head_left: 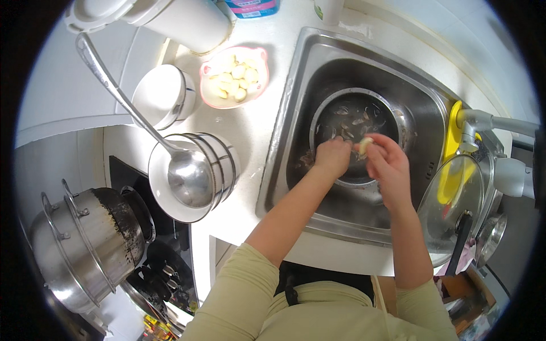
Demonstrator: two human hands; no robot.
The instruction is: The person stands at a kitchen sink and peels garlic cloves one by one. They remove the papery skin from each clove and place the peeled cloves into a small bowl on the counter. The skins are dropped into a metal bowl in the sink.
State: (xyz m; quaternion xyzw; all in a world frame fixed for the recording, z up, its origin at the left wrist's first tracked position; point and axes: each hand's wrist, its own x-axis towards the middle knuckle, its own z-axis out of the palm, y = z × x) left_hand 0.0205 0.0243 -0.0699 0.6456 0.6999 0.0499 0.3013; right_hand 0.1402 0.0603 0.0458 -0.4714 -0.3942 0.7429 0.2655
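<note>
Over the stainless steel sink (pixel 294 187), my right hand (pixel 386 162) pinches a pale garlic clove (pixel 365 145) between thumb and fingers. My left hand (pixel 334 157) is close beside it, fingers curled downward; whether they hold anything is hidden. Below both hands, a round metal basin (pixel 316 115) in the sink holds water with bits of peel (pixel 358 121) floating in it. More peel lies on the sink floor at the basin's left. On the counter left of the sink, a pink-rimmed white bowl (pixel 207 94) contains several peeled cloves (pixel 239 71).
Stacked bowls (pixel 158 200) with a metal ladle (pixel 191 179) stand at the counter's left edge, near another white bowl (pixel 160 96). A steel pot (pixel 85 243) is on the stove. The faucet (pixel 477 121), yellow board (pixel 451 128) and glass lid (pixel 452 204) border the sink's right.
</note>
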